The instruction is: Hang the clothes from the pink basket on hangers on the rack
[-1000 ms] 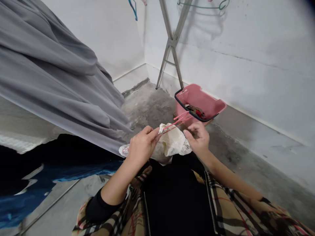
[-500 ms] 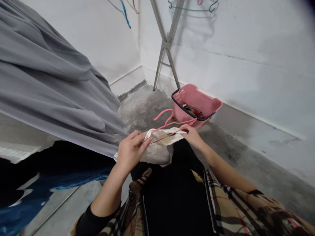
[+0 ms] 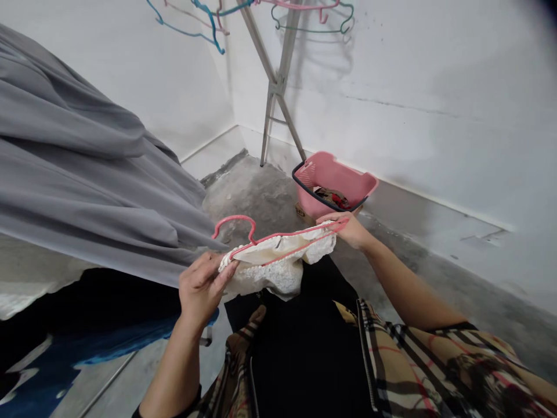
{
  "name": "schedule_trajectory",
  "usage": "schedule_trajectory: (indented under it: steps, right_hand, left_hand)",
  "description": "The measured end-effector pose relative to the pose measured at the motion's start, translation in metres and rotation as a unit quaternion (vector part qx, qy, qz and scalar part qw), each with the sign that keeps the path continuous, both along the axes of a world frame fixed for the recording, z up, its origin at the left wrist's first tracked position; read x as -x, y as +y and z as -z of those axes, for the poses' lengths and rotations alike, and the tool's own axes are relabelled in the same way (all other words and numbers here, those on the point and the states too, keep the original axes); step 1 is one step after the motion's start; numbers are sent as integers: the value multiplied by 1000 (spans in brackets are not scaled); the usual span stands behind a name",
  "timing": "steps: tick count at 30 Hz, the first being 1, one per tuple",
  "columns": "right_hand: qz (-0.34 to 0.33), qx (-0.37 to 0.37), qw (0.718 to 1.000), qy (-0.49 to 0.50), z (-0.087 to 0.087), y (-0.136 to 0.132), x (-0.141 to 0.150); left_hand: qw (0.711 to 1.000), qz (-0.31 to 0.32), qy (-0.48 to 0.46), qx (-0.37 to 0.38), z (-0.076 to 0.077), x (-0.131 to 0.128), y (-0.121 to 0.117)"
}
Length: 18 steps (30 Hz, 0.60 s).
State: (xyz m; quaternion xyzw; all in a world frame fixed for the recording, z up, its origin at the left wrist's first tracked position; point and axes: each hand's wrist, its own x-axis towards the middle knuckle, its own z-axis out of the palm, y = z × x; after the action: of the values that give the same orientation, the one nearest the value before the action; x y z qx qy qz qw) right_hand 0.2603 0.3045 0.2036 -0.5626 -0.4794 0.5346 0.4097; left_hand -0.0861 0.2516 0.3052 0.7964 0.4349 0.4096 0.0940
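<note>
A white garment (image 3: 261,278) with a textured edge hangs partly around a pink clothes hanger (image 3: 278,235) in front of my body. My left hand (image 3: 202,284) is closed on the garment at the hanger's left end, the thumb on the near side. At the other end, my right hand (image 3: 348,231) grips the garment's edge and the hanger's right tip; some of its fingers are hidden behind the cloth. The hanger's hook points up and to the left, and the garment's opening is stretched between both hands.
Grey fabric (image 3: 87,168) drapes along the left, above dark and blue cloth (image 3: 130,334). A pink basket (image 3: 348,174) holding some clothes stands by the wall. Behind it rises a metal rack (image 3: 276,87) with blue hangers (image 3: 213,29), plus pink and green ones.
Both hands and the hanger have moved nearer my body, the left hand going further left. The garment is spread wider along the hanger. My view has tilted up, showing more hangers.
</note>
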Motion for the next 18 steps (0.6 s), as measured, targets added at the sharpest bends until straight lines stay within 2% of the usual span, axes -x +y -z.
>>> schedule_trajectory:
  steps: [4, 7, 11, 12, 14, 16, 18]
  right_hand:
    - [9, 15, 1000, 7, -10, 3, 1]
    - [37, 1, 999, -29, -14, 6, -2]
    - [50, -34, 993, -97, -28, 3, -8]
    - [20, -50, 992, -112, -34, 0, -11]
    - [-94, -91, 982, -137, -47, -6, -16]
    - [-208, -136, 956, -157, -57, -12, -22]
    - [-243, -185, 931, -202, -62, -14, -26]
  left_hand:
    - [999, -12, 30, -15, 5, 7, 0]
    - [999, -4, 46, -21, 14, 12, -1]
    - [986, -41, 161, -34, 24, 10, -2]
    - [979, -57, 194, -32, 25, 8, -2]
    - [973, -68, 219, -14, 27, 5, -1]
    - [983, -44, 176, 24, 26, 3, 1]
    - [992, -4, 105, 64, 24, 1, 5]
